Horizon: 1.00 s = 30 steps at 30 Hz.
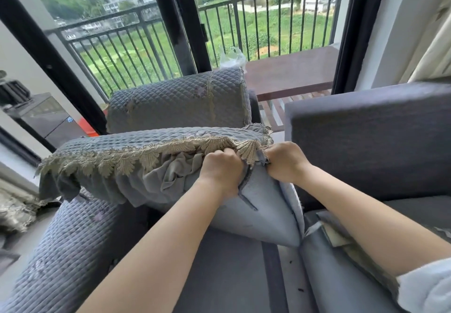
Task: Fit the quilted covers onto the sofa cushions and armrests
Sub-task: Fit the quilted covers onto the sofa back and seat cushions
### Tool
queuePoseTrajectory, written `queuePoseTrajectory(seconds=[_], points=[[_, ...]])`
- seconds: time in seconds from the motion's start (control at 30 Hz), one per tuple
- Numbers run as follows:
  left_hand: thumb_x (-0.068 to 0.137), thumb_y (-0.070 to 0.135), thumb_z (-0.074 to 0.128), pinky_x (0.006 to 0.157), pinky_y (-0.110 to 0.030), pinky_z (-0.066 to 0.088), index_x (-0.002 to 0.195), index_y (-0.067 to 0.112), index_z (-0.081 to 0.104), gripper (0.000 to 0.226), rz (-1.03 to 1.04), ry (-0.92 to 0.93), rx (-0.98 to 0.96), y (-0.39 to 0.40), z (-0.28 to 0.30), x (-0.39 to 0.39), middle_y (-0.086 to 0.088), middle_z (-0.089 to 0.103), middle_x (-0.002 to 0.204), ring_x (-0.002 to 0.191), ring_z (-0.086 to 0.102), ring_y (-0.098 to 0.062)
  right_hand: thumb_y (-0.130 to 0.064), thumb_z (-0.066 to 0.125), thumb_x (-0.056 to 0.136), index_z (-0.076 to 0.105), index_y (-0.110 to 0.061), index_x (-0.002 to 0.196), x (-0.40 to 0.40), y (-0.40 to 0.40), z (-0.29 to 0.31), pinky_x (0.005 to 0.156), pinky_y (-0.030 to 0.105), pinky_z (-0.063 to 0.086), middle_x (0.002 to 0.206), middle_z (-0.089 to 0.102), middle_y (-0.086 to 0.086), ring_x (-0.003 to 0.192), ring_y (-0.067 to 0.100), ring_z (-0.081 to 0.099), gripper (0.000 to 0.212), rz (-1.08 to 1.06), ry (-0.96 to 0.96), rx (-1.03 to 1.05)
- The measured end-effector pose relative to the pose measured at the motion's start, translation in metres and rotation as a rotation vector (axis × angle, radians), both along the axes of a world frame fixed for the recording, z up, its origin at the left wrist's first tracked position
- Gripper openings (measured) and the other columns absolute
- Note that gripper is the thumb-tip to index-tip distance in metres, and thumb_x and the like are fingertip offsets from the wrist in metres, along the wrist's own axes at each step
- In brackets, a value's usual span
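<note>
Fingers of left hand [220, 166] curled, clamped on lace-trimmed edge of quilted cover [156, 139]; right hand [284, 160] fingers pinch same edge just to the right, at the corner. Both grip over seat cushion [258, 212], tilted up off sofa base [219, 271], cover on its top side w/ elastic skirt bunched underneath. Far: back cushion [178, 100] already covered. Near left: armrest [66, 249] covered too. Right: bare grey back cushion [371, 137]. Balcony railing [146, 39] beyond the glass.

The grey sofa [234, 276] bears a tilted seat cushion [263, 215].
</note>
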<state>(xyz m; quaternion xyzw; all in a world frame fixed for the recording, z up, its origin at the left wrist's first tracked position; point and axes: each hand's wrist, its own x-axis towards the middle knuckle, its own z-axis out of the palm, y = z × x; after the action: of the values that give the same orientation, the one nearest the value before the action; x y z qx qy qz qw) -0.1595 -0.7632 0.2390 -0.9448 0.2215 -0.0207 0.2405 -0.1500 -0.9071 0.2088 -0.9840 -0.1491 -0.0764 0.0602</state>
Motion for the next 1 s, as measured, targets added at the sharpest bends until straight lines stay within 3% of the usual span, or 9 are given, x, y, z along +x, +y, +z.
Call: queuePoseTrajectory(seconds=[0.13, 0.2, 0.3, 0.43, 0.53, 0.67, 0.83, 0.9, 1.0], points=[[0.089, 0.017, 0.05, 0.084, -0.031, 0.044, 0.12, 0.004, 0.049, 0.034, 0.049, -0.016, -0.104, -0.002, -0.005, 0.015, -0.01, 0.051, 0.121, 0.113, 0.052, -0.026, -0.021, 0.027, 0.063, 0.064, -0.004, 0.085, -0.002, 0.0, -0.01, 0.067, 0.023, 0.033, 0.096, 0.068, 0.014, 0.093, 0.029, 0.062, 0.047, 0.016, -0.044, 0.05], [0.091, 0.02, 0.049, 0.087, -0.031, 0.043, 0.12, 0.005, 0.048, 0.033, 0.091, -0.016, -0.193, -0.001, -0.008, 0.02, -0.008, 0.053, 0.122, 0.114, 0.051, -0.025, -0.019, 0.037, 0.077, 0.064, -0.004, 0.092, -0.008, 0.004, -0.009, 0.071, 0.023, 0.037, 0.101, 0.067, 0.013, 0.097, 0.027, 0.06, 0.034, -0.02, -0.018, 0.028], [0.089, 0.022, 0.049, 0.088, -0.03, 0.042, 0.117, 0.008, 0.05, 0.032, 0.078, -0.008, -0.224, -0.001, -0.01, 0.031, -0.007, 0.057, 0.121, 0.114, 0.054, -0.025, -0.008, 0.048, 0.081, 0.056, -0.009, 0.081, -0.016, 0.011, -0.005, 0.076, 0.023, 0.04, 0.103, 0.065, 0.013, 0.1, 0.026, 0.058, 0.008, -0.082, 0.072, 0.074], [0.088, 0.023, 0.049, 0.088, -0.03, 0.042, 0.116, 0.007, 0.051, 0.032, 0.049, 0.019, -0.246, -0.001, -0.013, 0.033, -0.008, 0.059, 0.119, 0.113, 0.055, -0.027, 0.001, 0.058, 0.061, 0.051, -0.01, 0.055, -0.023, 0.012, -0.011, 0.058, 0.021, 0.032, 0.066, 0.065, 0.019, 0.065, 0.031, 0.065, 0.014, -0.093, -0.051, 0.127], [0.087, 0.02, 0.048, 0.088, -0.032, 0.043, 0.115, 0.006, 0.051, 0.031, 0.024, -0.005, -0.248, 0.003, -0.011, 0.031, -0.009, 0.057, 0.118, 0.112, 0.054, -0.027, -0.005, 0.053, 0.078, 0.06, -0.002, 0.076, -0.023, 0.016, -0.015, 0.066, 0.024, 0.031, 0.092, 0.066, 0.018, 0.089, 0.032, 0.061, 0.008, -0.139, 0.027, 0.22], [0.083, 0.023, 0.054, 0.092, -0.036, 0.044, 0.118, 0.006, 0.046, 0.04, -0.071, -0.009, -0.234, 0.009, -0.009, 0.023, -0.009, 0.049, 0.121, 0.114, 0.047, -0.027, -0.024, 0.031, 0.081, 0.056, 0.001, 0.094, -0.027, 0.024, -0.022, 0.07, 0.029, 0.032, 0.108, 0.061, 0.016, 0.103, 0.032, 0.053, 0.039, -0.3, 0.055, 0.39], [0.061, 0.057, 0.072, 0.102, -0.024, 0.029, 0.123, 0.015, 0.044, 0.081, -0.09, 0.229, -0.488, 0.046, -0.006, 0.011, 0.0, 0.042, 0.123, 0.12, 0.034, -0.017, -0.005, 0.038, 0.088, 0.047, 0.0, 0.101, -0.04, 0.049, -0.032, 0.09, 0.036, 0.034, 0.116, 0.049, 0.017, 0.112, 0.03, 0.041, 0.017, -0.446, 0.109, 0.655], [0.061, 0.066, 0.059, 0.092, -0.018, 0.026, 0.117, 0.015, 0.053, 0.077, -0.057, 0.294, -0.723, 0.058, -0.007, 0.007, 0.0, 0.049, 0.117, 0.116, 0.039, -0.016, -0.003, 0.037, 0.087, 0.046, -0.001, 0.1, -0.042, 0.057, -0.033, 0.089, 0.036, 0.035, 0.115, 0.049, 0.016, 0.111, 0.03, 0.042, 0.016, -0.45, 0.113, 0.676], [0.083, 0.038, 0.061, 0.091, -0.024, 0.032, 0.108, 0.011, 0.063, 0.037, -0.019, 0.177, -0.88, 0.054, -0.014, 0.008, -0.004, 0.056, 0.11, 0.112, 0.045, -0.023, -0.004, 0.036, 0.088, 0.044, -0.001, 0.102, -0.038, 0.054, -0.033, 0.09, 0.036, 0.035, 0.117, 0.048, 0.015, 0.113, 0.031, 0.042, 0.017, -0.439, 0.144, 0.618]])
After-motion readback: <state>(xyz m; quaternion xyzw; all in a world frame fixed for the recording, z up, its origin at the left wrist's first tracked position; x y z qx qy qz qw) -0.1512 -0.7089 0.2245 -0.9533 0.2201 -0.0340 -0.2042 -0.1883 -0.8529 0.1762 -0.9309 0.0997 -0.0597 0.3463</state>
